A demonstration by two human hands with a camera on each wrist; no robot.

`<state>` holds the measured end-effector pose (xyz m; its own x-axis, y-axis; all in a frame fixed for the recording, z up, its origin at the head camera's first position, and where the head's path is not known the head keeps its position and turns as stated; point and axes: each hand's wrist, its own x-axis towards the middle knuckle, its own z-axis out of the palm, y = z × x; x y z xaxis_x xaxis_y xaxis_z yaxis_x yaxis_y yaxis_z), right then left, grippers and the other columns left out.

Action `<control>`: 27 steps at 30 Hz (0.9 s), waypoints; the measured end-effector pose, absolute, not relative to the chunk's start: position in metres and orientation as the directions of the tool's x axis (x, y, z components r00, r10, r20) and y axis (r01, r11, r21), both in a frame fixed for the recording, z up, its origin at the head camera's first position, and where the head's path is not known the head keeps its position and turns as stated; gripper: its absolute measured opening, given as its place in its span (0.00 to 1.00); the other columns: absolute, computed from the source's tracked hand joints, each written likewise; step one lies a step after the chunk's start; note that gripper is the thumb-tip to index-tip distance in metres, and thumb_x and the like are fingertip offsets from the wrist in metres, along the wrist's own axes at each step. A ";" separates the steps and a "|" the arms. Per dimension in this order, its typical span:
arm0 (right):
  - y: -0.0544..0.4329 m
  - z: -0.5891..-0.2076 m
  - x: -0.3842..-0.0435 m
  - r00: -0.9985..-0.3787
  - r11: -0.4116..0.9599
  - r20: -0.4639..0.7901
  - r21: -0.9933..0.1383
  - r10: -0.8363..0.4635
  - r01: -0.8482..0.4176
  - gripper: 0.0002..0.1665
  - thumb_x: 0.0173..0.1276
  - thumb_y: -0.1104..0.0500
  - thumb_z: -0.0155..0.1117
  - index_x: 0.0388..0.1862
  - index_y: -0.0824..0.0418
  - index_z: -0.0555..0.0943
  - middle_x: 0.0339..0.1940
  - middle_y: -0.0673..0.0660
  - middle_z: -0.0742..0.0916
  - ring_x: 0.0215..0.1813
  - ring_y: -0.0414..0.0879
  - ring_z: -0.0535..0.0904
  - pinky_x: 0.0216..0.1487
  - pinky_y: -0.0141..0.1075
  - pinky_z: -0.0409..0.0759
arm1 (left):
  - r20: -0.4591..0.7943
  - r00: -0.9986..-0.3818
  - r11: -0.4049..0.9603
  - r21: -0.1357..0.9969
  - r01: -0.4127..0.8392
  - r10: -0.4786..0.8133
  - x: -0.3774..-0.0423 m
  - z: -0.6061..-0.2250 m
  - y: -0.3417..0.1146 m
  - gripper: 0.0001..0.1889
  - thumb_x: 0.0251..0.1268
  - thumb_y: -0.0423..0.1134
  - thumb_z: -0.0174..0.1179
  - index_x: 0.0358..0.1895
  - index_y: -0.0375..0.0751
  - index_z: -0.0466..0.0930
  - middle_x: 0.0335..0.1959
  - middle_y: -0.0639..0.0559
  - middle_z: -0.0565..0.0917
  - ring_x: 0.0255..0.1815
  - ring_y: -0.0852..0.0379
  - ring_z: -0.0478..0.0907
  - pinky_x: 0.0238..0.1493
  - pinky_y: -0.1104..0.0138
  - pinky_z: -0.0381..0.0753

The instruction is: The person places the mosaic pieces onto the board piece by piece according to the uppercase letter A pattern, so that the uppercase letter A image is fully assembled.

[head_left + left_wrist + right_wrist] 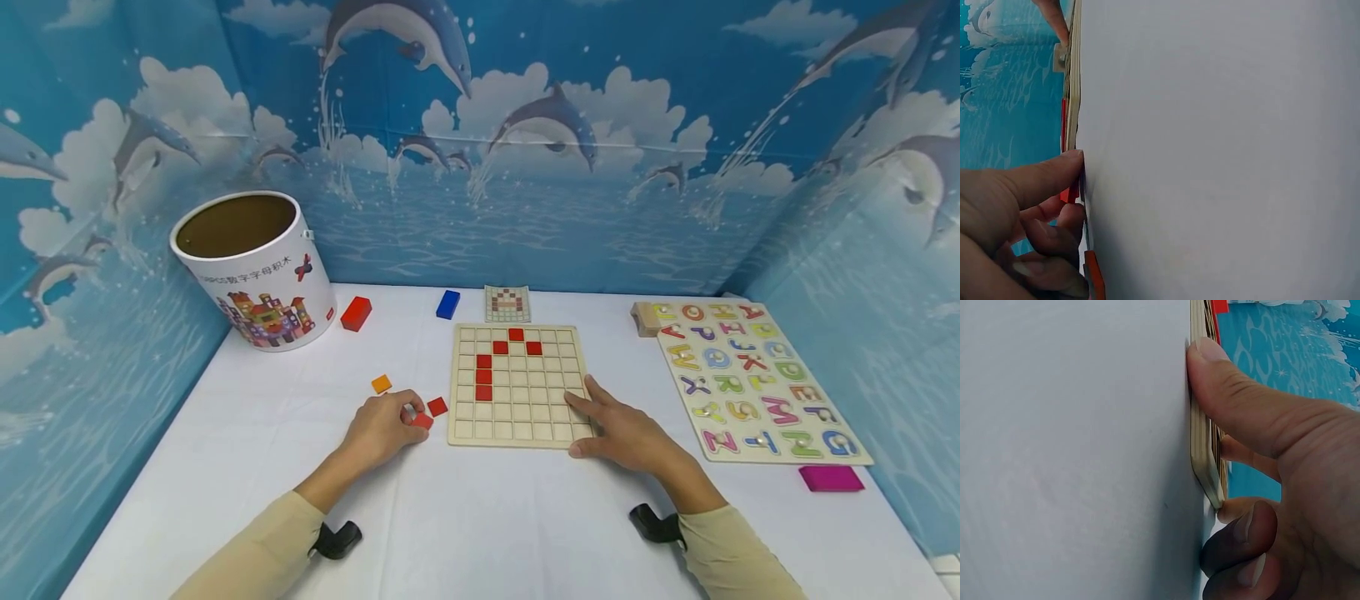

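Observation:
My left hand (385, 429) pinches a small red square tile (423, 421) low over the cloth, left of a wooden grid board (504, 439). In the left wrist view, the tile (1069, 194) shows between thumb and fingers. A second red tile (437, 406) lies between that hand and the board, and an orange tile (381, 384) lies just behind the hand. Several red tiles (483, 377) sit in the board's cells, in a partial arch. My right hand (626, 433) holds the board's near right corner, its thumb (1235, 384) against the near edge and fingers over the right side.
Behind the board lies a small pattern card (507, 305), with a blue block (447, 304) and red block (356, 313) to its left. A white bucket (258, 279) stands back left. An alphabet board (757, 383) leans on a wooden block (644, 320) at right, near a magenta block (831, 478).

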<state>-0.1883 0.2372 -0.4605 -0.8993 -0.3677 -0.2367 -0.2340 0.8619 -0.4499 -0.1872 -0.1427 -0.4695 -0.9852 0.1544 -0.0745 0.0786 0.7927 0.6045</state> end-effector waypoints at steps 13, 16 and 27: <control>0.238 -0.461 -0.188 -0.901 0.858 -0.227 -0.456 -0.370 -0.237 0.54 0.60 0.34 0.72 0.80 0.52 0.65 0.84 0.67 0.53 0.77 0.71 0.61 0.65 0.66 0.68 | -0.103 -0.976 0.770 0.633 0.084 0.192 -0.188 -0.467 -0.140 0.13 0.55 0.38 0.77 0.40 0.47 0.83 0.25 0.55 0.76 0.28 0.57 0.72 0.31 0.66 0.71; 0.238 -0.462 -0.188 -0.900 0.856 -0.225 -0.458 -0.373 -0.240 0.54 0.60 0.34 0.72 0.80 0.52 0.65 0.84 0.67 0.53 0.77 0.71 0.61 0.65 0.66 0.68 | -0.074 -0.971 0.776 0.616 0.136 0.229 -0.185 -0.467 -0.139 0.13 0.54 0.36 0.77 0.40 0.47 0.82 0.26 0.57 0.77 0.29 0.58 0.73 0.32 0.67 0.73; 0.237 -0.461 -0.188 -0.902 0.862 -0.231 -0.452 -0.363 -0.231 0.54 0.60 0.35 0.72 0.80 0.53 0.65 0.84 0.67 0.53 0.77 0.71 0.61 0.65 0.66 0.68 | -0.142 -0.897 0.588 0.795 0.148 0.418 -0.198 -0.461 -0.128 0.14 0.60 0.42 0.75 0.48 0.52 0.83 0.22 0.54 0.79 0.20 0.57 0.75 0.24 0.68 0.72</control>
<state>-0.1879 0.2371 -0.4612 -0.9024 -0.3634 -0.2315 -0.2312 0.8617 -0.4516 -0.1979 -0.1281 -0.4612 -0.8972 0.4182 -0.1419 0.1484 0.5881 0.7951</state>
